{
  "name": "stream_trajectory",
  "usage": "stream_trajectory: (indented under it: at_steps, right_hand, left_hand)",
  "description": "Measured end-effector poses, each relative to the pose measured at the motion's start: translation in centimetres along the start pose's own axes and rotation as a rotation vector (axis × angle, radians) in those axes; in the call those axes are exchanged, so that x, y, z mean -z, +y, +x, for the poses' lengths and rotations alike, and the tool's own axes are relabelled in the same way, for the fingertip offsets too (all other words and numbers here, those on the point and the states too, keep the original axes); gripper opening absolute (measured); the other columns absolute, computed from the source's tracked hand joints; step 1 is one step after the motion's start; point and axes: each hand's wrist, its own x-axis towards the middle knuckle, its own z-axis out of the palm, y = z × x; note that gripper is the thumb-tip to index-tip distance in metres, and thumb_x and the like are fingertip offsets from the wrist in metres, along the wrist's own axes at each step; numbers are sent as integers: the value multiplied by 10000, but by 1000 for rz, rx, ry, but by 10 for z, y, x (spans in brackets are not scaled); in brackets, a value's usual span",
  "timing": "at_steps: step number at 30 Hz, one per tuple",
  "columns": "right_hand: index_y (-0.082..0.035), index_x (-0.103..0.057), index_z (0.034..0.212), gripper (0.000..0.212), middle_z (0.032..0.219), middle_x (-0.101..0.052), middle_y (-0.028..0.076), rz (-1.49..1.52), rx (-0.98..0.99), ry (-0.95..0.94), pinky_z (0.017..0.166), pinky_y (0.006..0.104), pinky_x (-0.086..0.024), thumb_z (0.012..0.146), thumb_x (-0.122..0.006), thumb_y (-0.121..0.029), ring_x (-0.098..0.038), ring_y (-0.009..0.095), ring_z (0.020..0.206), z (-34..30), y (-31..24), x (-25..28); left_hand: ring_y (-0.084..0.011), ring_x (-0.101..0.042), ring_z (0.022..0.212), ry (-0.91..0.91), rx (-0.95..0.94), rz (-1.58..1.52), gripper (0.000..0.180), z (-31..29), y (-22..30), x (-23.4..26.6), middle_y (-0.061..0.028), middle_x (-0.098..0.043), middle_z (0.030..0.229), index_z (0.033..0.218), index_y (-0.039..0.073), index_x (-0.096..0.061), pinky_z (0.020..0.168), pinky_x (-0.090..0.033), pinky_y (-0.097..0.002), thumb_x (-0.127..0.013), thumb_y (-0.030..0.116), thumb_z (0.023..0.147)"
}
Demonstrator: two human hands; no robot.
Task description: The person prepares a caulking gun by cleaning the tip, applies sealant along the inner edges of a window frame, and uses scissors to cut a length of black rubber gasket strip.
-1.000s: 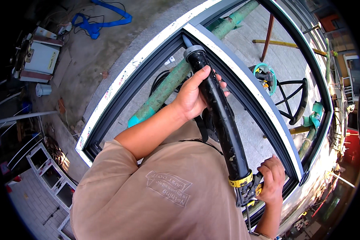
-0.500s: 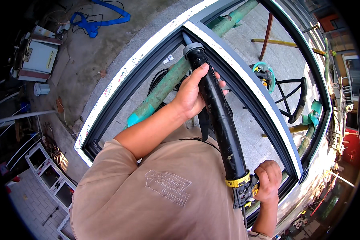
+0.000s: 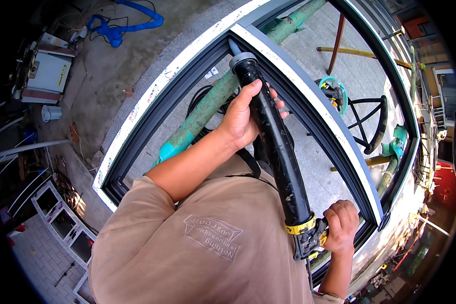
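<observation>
A long black caulking gun slants across the view in front of my body. Its grey conical nozzle reaches into the inner corner of a dark window frame with white film on its face; whether the tip touches is hard to tell. Around the front of the barrel, just behind the grey end ring, my left hand is closed. My right hand is closed on the handle at the rear, beside a yellow collar; its fingertips are mostly hidden.
Green-wrapped poles run beneath the frame. Through its openings show a teal bucket with tools and a black curved stand. A blue strap lies on the ground at far left, near a white appliance.
Very little differs. The rear of the caulking gun and my right hand sit slightly higher in view, and the frame appears shifted slightly left. Both grips are the same.
</observation>
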Motion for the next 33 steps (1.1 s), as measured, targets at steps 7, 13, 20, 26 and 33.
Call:
stream_trajectory:
  at_steps: [7,13,20,26,33]
  right_hand:
    - [-5,-674,969,322,978,-668,165,-50,-11,-20,852,528,-570,723,-701,-211,-691,388,932,0,0,0]
    - [-17,-681,987,318,991,-670,161,-93,-12,-38,870,539,-569,733,-701,-206,-694,387,954,-1,-1,-1]
    - [-19,-686,986,311,976,-667,154,-127,17,-48,861,541,-570,733,-699,-200,-696,381,940,1,-2,0]
    - [-20,-682,981,305,961,-666,151,-139,21,-32,841,537,-573,730,-699,-193,-694,376,916,-3,-5,-3]
    - [-22,-681,981,297,981,-669,149,-153,24,-31,875,544,-564,746,-683,-203,-690,369,950,-9,-2,-13]
  left_hand:
    - [-246,-709,1031,-30,-5,-33,351,4,-2,4,-56,-671,1083,1204,109,-606,966,-636,-500,-675,425,1068]
    - [-236,-723,1027,-57,-5,-38,332,8,-3,8,-50,-671,1079,1171,141,-589,974,-639,-518,-697,428,1042]
    - [-242,-705,1011,-58,-22,-63,359,6,-2,6,-61,-669,1075,1212,109,-600,953,-634,-497,-679,418,1049]
    - [-241,-701,1008,-74,-14,-56,354,6,-2,6,-57,-657,1072,1213,108,-599,955,-632,-499,-681,407,1042]
    - [-236,-698,1005,-86,-14,-53,351,7,-2,10,-58,-654,1074,1212,108,-602,946,-633,-509,-688,397,1033]
